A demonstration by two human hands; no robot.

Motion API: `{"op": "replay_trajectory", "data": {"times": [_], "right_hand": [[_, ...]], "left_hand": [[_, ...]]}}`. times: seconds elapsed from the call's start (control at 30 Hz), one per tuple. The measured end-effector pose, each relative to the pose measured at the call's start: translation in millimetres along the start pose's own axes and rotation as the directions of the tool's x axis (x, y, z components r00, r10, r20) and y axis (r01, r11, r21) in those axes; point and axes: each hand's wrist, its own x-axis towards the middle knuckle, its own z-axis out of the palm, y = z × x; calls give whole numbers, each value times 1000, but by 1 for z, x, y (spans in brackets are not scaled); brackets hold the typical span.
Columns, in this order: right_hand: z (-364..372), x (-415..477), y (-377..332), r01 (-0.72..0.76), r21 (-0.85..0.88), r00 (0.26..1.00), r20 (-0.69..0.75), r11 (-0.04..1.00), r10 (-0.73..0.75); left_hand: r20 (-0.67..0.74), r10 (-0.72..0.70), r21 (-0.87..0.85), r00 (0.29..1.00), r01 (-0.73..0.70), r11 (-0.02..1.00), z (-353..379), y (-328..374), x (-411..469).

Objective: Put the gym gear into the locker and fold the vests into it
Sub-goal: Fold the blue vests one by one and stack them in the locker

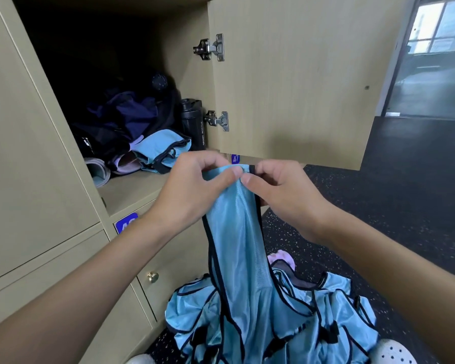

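From the head camera, both hands are raised in front of the open locker (132,191), just below its shelf edge. The left hand (195,179) and the right hand (281,190) meet at the top edge of a light blue vest (237,232) with black trim. Each hand pinches the fabric between thumb and curled forefinger, and the two thumb tips lie almost against each other. The vest's top hem sits bunched between the fingers (213,160) of the left hand and those of the right. The rest of the vest hangs straight down from the pinch, in front of the locker's lower doors.

Its lower end runs into a heap of vests (326,308) of the same blue on the floor below the locker. A pink item (281,258) shows at the heap's far edge.

Inside the locker, a folded blue vest (160,148) lies near the front. A black bottle (193,122) stands at the right wall and dark clothes (126,114) are piled behind. The locker door (286,88) stands swung open to the right.
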Motion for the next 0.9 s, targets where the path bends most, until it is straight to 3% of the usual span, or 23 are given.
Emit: {"op": "replay_trajectory", "data": {"times": [0.27,0.5,0.8,0.9], "right_hand": [[2,-5,5,15,-95,990,142,995,-2],[1,-6,2,44,-67,994,99,997,-38],[-3,-8,3,-43,-104,975,213,994,65],[-4,-8,2,-30,-110,977,205,993,52]], "left_hand": [[-134,-33,27,990,37,999,1,-1,0],[45,-49,11,998,49,999,1,10,0],[-204,-18,128,979,45,991,-15,-3,3],[-154,-76,56,985,85,995,-19,-1,2]]}}
